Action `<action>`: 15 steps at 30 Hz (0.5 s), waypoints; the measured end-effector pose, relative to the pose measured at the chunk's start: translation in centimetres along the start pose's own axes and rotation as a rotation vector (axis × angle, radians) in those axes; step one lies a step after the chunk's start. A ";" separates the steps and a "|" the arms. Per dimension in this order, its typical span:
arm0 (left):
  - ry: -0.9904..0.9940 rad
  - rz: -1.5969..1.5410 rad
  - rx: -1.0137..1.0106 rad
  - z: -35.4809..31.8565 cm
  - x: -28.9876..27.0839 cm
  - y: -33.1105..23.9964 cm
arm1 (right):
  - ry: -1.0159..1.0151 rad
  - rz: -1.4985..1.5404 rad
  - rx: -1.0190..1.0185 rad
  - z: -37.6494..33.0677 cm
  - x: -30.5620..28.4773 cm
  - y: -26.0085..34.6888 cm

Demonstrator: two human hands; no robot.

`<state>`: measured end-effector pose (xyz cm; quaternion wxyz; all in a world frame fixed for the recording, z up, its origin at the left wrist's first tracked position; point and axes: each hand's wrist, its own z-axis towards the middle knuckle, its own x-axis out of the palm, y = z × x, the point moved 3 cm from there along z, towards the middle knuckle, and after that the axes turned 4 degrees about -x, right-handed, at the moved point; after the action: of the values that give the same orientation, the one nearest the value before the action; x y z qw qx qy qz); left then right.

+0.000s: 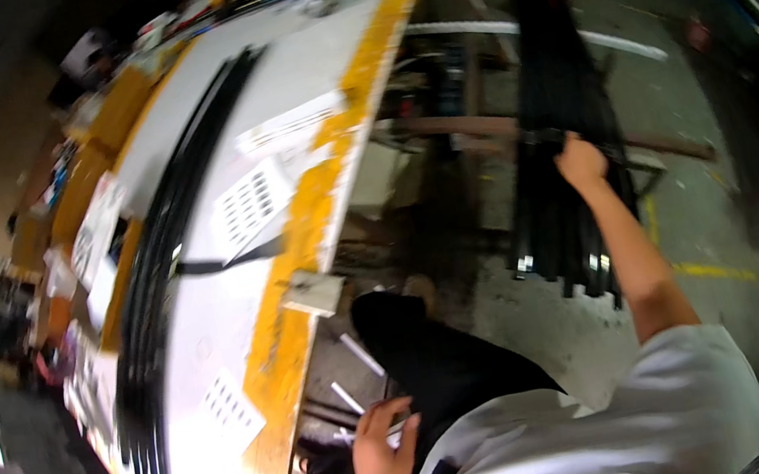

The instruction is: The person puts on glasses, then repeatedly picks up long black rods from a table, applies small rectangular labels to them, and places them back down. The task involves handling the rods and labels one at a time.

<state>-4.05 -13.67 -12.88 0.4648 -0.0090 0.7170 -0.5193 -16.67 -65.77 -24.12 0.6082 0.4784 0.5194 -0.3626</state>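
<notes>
On the long white workbench with its yellow edge (314,208), white perforated label sheets (253,201) are laid beside long black strips (160,245), while the right hand (580,161) is closed on a bundle of black bars (551,105) and the left hand (381,445) is held with fingers loosely spread.

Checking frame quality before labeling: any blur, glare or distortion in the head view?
Head view: strong fisheye, the table edge bows and the corners go black; overall motion blur softens the right hand on the black bars; floor dim, white tabletop bright, window glare at the far left; left hand slightly soft.
</notes>
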 end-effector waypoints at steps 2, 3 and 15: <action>0.012 0.030 0.006 -0.3 -0.5 -0.7 | 0.043 0.022 -0.026 -0.7 -0.7 0.2; 0.026 0.022 0.019 -0.3 -0.6 -0.9 | 0.010 0.003 -0.022 0.5 0.5 -1.8; -0.045 -0.076 0.052 -1.7 -1.8 1.0 | -0.177 0.278 -0.618 -8.3 -5.7 13.0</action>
<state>-3.67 -11.05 -12.38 0.4609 -0.0361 0.6917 -0.5548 -7.99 -54.54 -15.94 0.8103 0.3047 0.4799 -0.1421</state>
